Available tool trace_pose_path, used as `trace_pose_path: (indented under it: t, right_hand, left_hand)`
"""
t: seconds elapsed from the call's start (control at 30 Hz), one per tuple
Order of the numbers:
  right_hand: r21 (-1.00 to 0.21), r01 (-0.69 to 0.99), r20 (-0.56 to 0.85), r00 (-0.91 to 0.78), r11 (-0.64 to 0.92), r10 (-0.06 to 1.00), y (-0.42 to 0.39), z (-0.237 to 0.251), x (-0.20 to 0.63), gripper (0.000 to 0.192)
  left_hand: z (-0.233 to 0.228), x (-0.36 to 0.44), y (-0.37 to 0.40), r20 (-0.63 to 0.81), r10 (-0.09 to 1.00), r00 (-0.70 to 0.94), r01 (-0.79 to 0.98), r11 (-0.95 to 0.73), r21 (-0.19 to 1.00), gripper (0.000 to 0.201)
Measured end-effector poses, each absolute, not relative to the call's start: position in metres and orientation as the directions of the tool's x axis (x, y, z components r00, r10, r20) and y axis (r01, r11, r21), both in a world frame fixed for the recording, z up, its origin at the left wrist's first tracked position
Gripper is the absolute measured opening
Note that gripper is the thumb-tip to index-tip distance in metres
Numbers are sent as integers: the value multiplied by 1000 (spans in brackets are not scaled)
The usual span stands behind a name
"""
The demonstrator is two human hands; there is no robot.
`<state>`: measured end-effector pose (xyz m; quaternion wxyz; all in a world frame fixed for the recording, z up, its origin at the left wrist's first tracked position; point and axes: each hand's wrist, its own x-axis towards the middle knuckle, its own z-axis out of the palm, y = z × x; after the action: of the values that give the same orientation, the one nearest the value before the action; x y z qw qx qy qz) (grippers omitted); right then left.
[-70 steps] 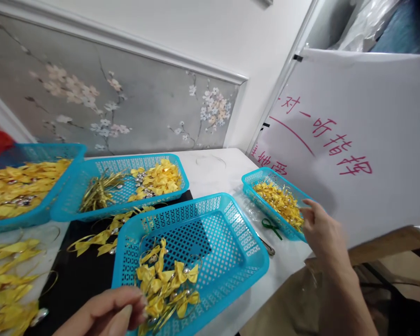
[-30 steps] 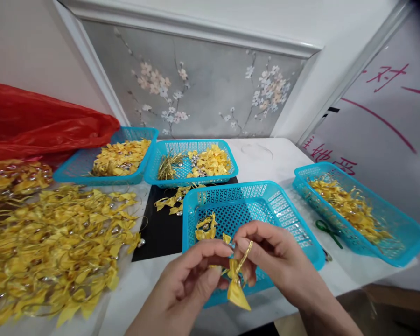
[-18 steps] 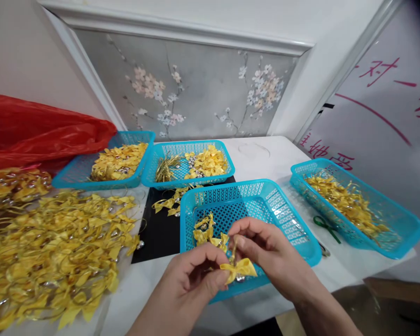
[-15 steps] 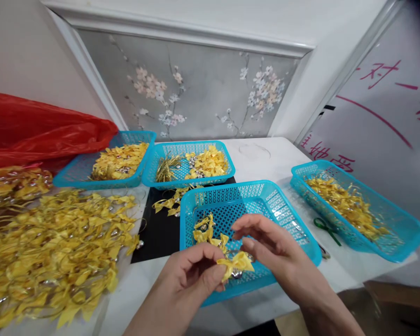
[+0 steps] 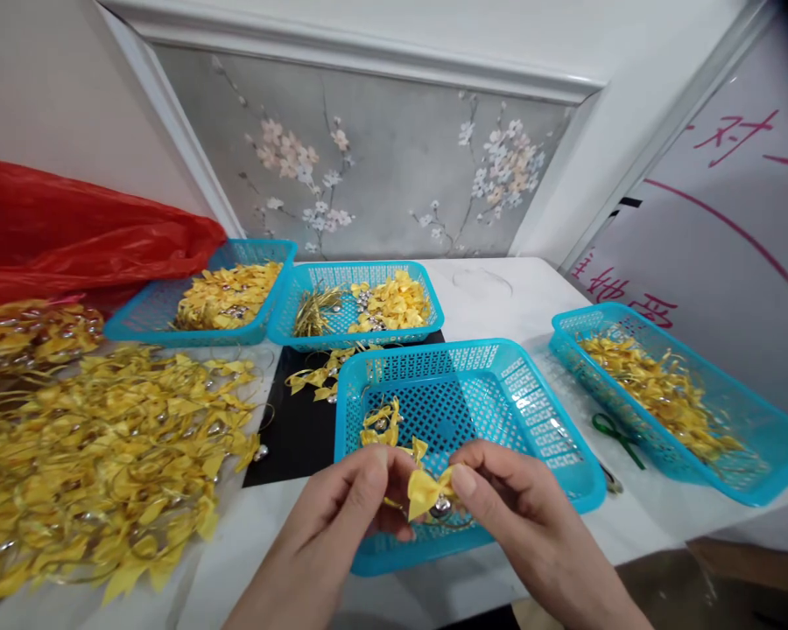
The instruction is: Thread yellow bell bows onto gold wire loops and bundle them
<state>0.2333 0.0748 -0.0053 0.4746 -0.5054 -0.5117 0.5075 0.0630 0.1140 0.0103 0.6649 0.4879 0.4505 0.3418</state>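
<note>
Your right hand (image 5: 522,507) pinches the yellow bow (image 5: 424,496) above the near basket (image 5: 545,424); your left hand (image 5: 341,507) curls against it, grip hidden. It looks light, soft, easily creased: hold its knot. That basket holds more bows (image 5: 381,426); the right-hand basket (image 5: 770,446), a heap; the back-middle basket (image 5: 368,342), bows and gold ties (image 5: 315,312).
</note>
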Motion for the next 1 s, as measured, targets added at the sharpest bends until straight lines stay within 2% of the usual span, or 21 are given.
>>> trace_pose_path:
  t: [0.07,0.17,0.3,0.37,0.43,0.5,0.57,0.67,0.73,0.8,0.9,1.0]
  right_hand:
    - [-999,38,-30,-40,-28,999,75,-5,234,35]
    - [-999,23,-35,-54,-34,998,75,-6,232,34]
    - [-984,-164,-45,-118,-64,992,77,-13,225,39]
    - [-981,-179,-64,-70,-76,995,77,-16,223,42]
    - [-999,-48,-4,115,1,993,75,-16,222,36]
    - [-985,140,135,294,98,946,70,-14,223,26]
    - [-956,243,240,332,163,912,65,-11,222,24]
    - [-959,229,215,196,169,957,61,-10,215,22]
    - [-978,165,141,86,125,986,63,-12,207,20]
    - [-995,76,64,10,63,998,65,-14,199,27]
    - [-1000,-28,-11,-2,-11,1000,68,-16,194,38]
    - [-1000,-16,-16,39,-16,999,66,-19,196,39]
  left_hand:
    - [8,62,114,-280,888,365,-59,323,945,30]
    - [7,62,115,-305,856,418,-3,337,942,21]
    - [8,66,118,-317,800,509,-7,372,928,21]
    - [8,68,119,-331,792,513,-57,416,908,22]
    - [7,69,119,-335,820,463,-112,429,896,22]
    - [7,69,119,-326,866,380,-151,406,901,23]
    - [7,69,117,-306,899,312,-170,370,913,22]
    - [5,71,113,-287,925,248,-205,340,918,19]
    - [3,73,110,-275,934,229,-229,327,917,18]
    - [3,76,107,-277,935,221,-247,328,912,18]
    - [6,78,104,-298,924,240,-279,360,890,18]
    - [9,76,104,-334,896,291,-349,425,835,20]
